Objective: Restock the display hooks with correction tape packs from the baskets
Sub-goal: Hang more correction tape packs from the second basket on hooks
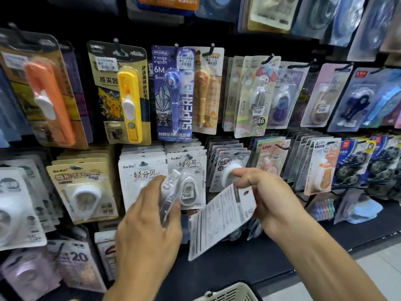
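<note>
The left hand [149,222] reaches up to the display wall with its grip clamped on a clear blister pack [168,198] that holds a white correction tape. This pack is tilted and lies against the hanging row of white BoBo packs [141,177] in the middle of the lower tier. The right hand [262,192] has its grip clamped on the top edge of another pack [219,220], thumb and fingers pinching near the hang hole. That pack is turned with its printed white back toward the camera and slants down to the left, in the near space between the two hands. Just behind the right fingertips hangs a row of packs with a round white dispenser [230,170]. Above them, black hooks [211,49] carry taller pen-shaped packs. At the near bottom edge shows the rim of a pale plastic basket [232,293].
</note>
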Available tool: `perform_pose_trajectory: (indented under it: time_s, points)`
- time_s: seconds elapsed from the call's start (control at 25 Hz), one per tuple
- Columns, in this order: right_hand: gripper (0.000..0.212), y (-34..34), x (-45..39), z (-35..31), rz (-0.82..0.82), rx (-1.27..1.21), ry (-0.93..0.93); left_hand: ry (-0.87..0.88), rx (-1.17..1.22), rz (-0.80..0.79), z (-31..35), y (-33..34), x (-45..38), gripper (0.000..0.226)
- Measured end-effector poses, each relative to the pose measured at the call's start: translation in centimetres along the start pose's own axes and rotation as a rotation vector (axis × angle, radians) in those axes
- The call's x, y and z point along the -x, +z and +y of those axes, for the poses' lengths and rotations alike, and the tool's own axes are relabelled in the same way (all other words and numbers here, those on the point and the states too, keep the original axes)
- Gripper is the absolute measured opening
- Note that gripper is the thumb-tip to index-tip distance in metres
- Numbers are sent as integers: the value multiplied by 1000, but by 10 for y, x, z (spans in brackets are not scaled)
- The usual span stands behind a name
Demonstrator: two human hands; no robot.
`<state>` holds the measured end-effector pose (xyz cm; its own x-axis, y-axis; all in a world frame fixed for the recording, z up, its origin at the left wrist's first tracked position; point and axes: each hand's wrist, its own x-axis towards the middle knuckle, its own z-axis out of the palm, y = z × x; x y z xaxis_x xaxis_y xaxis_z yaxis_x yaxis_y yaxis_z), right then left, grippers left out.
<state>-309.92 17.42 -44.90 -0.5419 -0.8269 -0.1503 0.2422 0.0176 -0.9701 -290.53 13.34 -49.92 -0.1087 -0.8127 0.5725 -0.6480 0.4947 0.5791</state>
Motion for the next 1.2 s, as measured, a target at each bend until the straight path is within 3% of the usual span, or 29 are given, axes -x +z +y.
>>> perform_pose_trajectory:
  time_s: [0.08, 0.2, 0.24, 0.32, 0.4, 0.48, 0.6, 0.68, 0.76, 0.88, 1.0, 1.08, 1.2]
  points:
    - [20, 2, 4, 2, -59, -41, 61, -54, 63, -198, 7, 1, 0, 57]
    - [34, 7, 5, 14, -66, -65, 92, -127, 293, -399, 7, 9, 7, 61]
    - [26, 9, 5, 19, -56, -78, 93, -167, 350, -429, 8, 12, 8, 55]
    - [9, 12, 5, 29, -101, -92, 97, -331, 519, -464, 6, 18, 6, 36]
    - [20, 20, 7, 45, -242, -36, 62, -545, 749, -464, 2, 22, 1, 37]
    - [32, 33, 13, 66, -331, 181, -60, -656, 841, -429, -4, 22, -2, 40]
    - [44, 41, 21, 75, -238, 473, -209, -724, 928, -393, -9, 23, -3, 33]
    - [48, 39, 24, 67, -112, 557, -223, -743, 1032, -378, -7, 23, 0, 23]
    - [54, 36, 23, 59, -35, 626, -267, -679, 1067, -401, -3, 20, 1, 32]
    - [45, 26, 14, 46, -292, 477, -219, -580, 1150, -377, -4, 10, -5, 48]
    - [65, 4, 7, 25, -581, 345, -95, -575, 1164, -259, -16, 1, -17, 38]
    - [66, -5, 1, 19, -561, 360, -131, -561, 1205, -266, -18, -2, -20, 32]
    - [59, -18, -13, 13, -364, 171, -182, -570, 1200, -266, -13, 0, -20, 27]
